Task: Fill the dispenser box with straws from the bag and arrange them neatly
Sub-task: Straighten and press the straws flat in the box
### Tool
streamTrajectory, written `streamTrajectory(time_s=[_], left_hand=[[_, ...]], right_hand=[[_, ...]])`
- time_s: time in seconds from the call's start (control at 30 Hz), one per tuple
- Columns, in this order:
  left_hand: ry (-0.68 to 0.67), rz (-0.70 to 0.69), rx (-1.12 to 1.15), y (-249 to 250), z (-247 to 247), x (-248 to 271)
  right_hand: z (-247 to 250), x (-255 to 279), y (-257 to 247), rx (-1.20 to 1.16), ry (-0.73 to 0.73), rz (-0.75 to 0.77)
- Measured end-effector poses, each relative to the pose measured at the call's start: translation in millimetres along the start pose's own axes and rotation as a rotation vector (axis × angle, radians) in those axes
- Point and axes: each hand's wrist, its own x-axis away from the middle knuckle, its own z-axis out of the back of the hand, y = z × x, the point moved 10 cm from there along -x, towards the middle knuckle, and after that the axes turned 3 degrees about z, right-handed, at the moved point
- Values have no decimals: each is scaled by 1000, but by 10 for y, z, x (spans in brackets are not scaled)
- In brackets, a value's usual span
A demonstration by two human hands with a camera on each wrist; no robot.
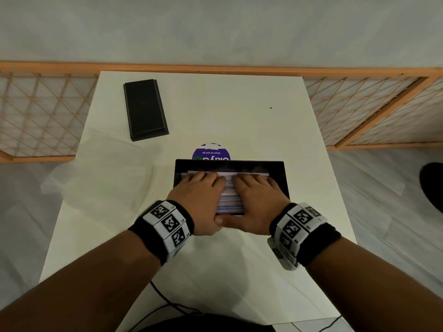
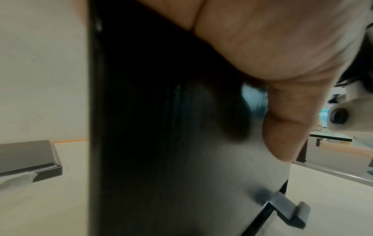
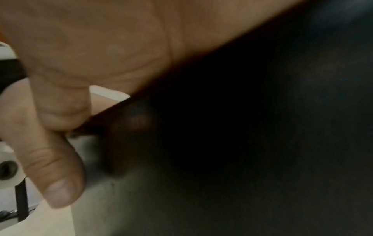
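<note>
The black dispenser box [image 1: 278,168] stands open in the middle of the white table [image 1: 239,111]. Pale pink, blue and white straws [image 1: 229,200] fill it, lying left to right. My left hand [image 1: 201,188] and right hand [image 1: 255,190] lie flat side by side on top of the straws, fingers stretched toward the far wall. Both thumbs run along the outside of the near wall and meet there. In the wrist views the left thumb [image 2: 286,127] and right thumb [image 3: 52,159] rest against the dark front wall [image 2: 161,143]. The straws under the palms are hidden.
The box's black lid [image 1: 145,109] lies at the table's far left. A clear plastic bag [image 1: 103,168] is spread flat on the left side. A round purple sticker [image 1: 211,152] shows just behind the box. A wooden lattice screen [image 1: 36,111] lines the far edge.
</note>
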Motion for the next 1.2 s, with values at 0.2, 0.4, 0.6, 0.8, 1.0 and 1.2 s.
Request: streamTrajectory(time_s=[0.2, 0.4, 0.6, 0.8, 1.0, 1.2], left_hand=[[-43, 56, -63, 4, 113, -71], [-94, 105, -72, -28, 77, -77], [-116, 112, 16, 1, -15, -167], [-155, 130, 44, -26, -135, -135], [-149, 117, 51, -18, -134, -110], [-122, 95, 37, 12, -108, -77]], right_hand=[[94, -92, -25, 229, 14, 0], [98, -114, -23, 200, -38, 18], [3, -153, 16, 106, -83, -20], [-28, -143, -13, 128, -89, -12], [-46, -134, -25, 119, -132, -34], [-69, -96, -46, 112, -133, -44]])
